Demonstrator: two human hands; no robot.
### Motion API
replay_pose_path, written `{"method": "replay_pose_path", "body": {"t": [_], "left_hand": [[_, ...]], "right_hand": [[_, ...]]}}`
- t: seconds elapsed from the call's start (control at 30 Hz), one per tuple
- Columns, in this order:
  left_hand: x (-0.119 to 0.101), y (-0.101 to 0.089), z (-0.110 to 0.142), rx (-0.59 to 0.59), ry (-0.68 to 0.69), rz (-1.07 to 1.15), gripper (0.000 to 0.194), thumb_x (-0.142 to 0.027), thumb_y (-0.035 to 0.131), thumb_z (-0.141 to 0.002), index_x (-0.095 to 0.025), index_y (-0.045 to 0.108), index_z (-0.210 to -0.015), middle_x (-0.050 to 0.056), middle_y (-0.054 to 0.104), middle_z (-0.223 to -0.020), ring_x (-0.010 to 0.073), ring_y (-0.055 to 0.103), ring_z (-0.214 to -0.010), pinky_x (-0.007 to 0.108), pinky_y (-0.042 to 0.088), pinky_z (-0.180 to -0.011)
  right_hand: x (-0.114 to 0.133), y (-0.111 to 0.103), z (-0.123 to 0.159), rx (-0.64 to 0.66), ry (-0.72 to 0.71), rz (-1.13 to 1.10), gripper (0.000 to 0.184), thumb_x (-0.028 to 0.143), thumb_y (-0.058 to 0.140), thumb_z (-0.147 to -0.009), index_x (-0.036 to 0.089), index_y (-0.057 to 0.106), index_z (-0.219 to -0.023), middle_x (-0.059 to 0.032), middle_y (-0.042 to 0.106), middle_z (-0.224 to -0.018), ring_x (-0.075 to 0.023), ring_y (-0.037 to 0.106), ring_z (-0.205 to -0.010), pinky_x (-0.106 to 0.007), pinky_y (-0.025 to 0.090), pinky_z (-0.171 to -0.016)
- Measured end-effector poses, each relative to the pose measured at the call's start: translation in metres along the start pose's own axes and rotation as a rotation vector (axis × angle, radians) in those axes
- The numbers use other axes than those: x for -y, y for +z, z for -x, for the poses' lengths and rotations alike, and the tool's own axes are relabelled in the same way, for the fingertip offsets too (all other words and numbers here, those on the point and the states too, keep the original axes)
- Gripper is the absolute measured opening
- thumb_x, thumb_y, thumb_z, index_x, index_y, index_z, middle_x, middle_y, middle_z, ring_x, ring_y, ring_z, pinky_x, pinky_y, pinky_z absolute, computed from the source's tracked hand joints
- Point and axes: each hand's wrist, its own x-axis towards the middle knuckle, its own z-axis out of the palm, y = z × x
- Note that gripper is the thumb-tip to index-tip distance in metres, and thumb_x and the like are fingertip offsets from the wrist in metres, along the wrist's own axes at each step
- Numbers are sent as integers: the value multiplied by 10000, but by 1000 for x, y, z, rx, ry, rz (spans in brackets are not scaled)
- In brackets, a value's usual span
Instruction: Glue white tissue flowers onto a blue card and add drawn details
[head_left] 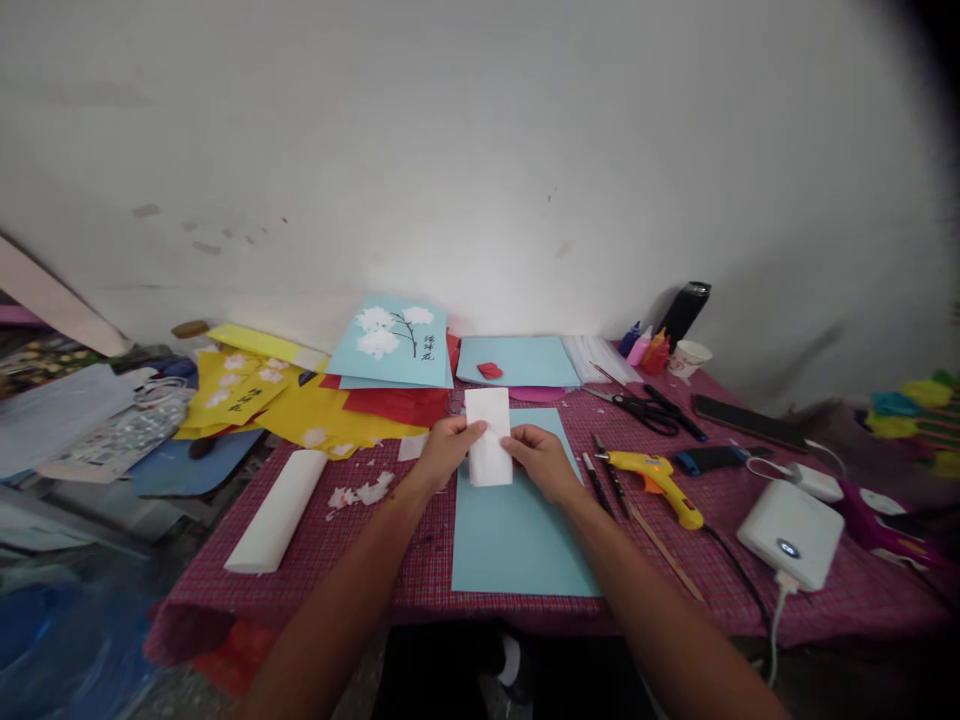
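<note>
Left hand (450, 447) and right hand (544, 460) both pinch one white paper rectangle (491, 457), just over the far end of one light-blue paper sheet (517, 545), one yellow plastic glue gun (664, 477) chilling nearby.

Paper strip (491, 463): plain white. Flat sheet (517, 545): plain light blue. Tablecloth (409, 580): purplish-red check. Glue gun (679, 494): yellow, orange trigger (653, 486). Flask (683, 309): black. Flower card (396, 358): light blue, white blossoms (378, 342), dark branch (415, 341), black lettering (428, 347)
</note>
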Motion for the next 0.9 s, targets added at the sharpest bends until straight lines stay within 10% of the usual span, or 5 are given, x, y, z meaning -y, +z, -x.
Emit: {"method": "replay_pose_path", "body": {"t": [0.9], "left_hand": [[12, -8, -10, -98, -19, 145, 444, -486, 802, -710, -102, 728, -919, 74, 723, -787, 162, 616, -639, 256, 457, -565]], "right_hand": [[-1, -2, 2, 78, 37, 152, 275, 442, 707, -752, 202, 590, -687, 59, 514, -526, -110, 417, -473, -260, 298, -483]]}}
